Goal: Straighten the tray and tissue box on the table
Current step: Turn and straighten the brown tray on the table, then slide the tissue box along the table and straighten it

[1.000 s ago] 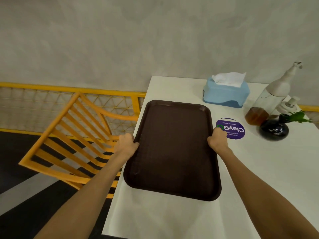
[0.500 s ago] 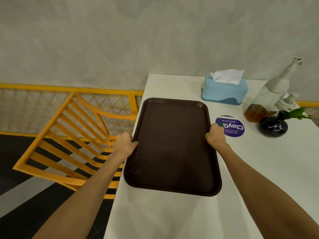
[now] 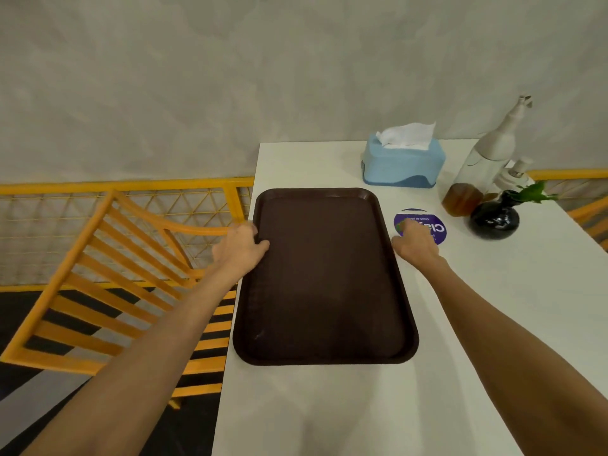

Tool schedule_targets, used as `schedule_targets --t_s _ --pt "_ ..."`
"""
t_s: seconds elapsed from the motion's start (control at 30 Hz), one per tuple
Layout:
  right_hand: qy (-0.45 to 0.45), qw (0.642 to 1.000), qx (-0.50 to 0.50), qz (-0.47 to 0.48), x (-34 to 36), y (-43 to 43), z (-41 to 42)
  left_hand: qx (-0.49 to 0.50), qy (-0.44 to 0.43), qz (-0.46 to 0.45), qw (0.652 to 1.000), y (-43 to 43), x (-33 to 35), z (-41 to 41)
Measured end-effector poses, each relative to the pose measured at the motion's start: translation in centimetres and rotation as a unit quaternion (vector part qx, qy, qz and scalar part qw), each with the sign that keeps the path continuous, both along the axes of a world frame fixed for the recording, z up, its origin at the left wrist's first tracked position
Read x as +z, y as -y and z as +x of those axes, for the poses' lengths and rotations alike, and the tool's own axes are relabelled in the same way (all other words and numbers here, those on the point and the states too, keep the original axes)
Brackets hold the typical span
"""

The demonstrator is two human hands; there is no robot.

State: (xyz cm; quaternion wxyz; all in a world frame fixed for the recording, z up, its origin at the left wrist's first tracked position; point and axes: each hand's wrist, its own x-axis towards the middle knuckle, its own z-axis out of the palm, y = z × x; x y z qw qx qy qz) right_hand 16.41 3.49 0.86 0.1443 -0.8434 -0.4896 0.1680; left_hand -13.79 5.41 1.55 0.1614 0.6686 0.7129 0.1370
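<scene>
Count on tabletop (image 3: 362, 409): 1 brown tray (image 3: 324, 278), 1 blue tissue box (image 3: 404, 165), 1 round purple sticker (image 3: 434, 227), 2 bottles (image 3: 478, 166) (image 3: 513, 174), 1 black vase (image 3: 494, 219). Beside: 1 orange chair (image 3: 108, 274). 2 hands (image 3: 239, 250) (image 3: 415, 246).

White table (image 3: 378, 416), five items and one sticker resting on it.

I log a dark brown tray (image 3: 324, 274) lying flat between the left hand (image 3: 240, 250) and right hand (image 3: 416, 245), along the table's left edge. Beyond the right hand: a blue tissue box (image 3: 403, 166), standing apart from the tray. A round purple sticker (image 3: 424, 225) lies partly under the right hand's fingers. Right of that hand: a black vase (image 3: 493, 218), an amber-filled bottle (image 3: 477, 172), and a white pump dispenser (image 3: 513, 176) behind them.
</scene>
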Motion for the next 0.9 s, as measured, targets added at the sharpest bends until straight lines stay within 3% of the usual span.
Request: schedule_targets --t_s 0.23,0.37,0.53,0.73,0.9 --pt "-0.019 0.995 0.002 0.094 4.2 -3.0 4.1 -0.104 0.083 0.035 0.990 -5.1 4.9 8.1" --pt "-0.055 0.987 0.010 0.151 5.1 -6.2 6.1 -0.132 0.189 0.012 0.973 -8.6 6.5 13.2" --pt "-0.086 0.978 -0.028 0.186 5.3 -12.0 8.4 -0.085 0.309 -0.015 0.947 -14.6 6.6 19.4" --pt "-0.114 0.966 -0.108 0.205 3.8 -18.5 10.9 -0.022 0.353 -0.060 0.933 -20.2 4.5 25.1" --pt "-0.142 0.962 -0.172 0.157 1.9 -21.3 12.3 0.010 0.365 -0.118 0.923 -22.5 2.3 27.6"
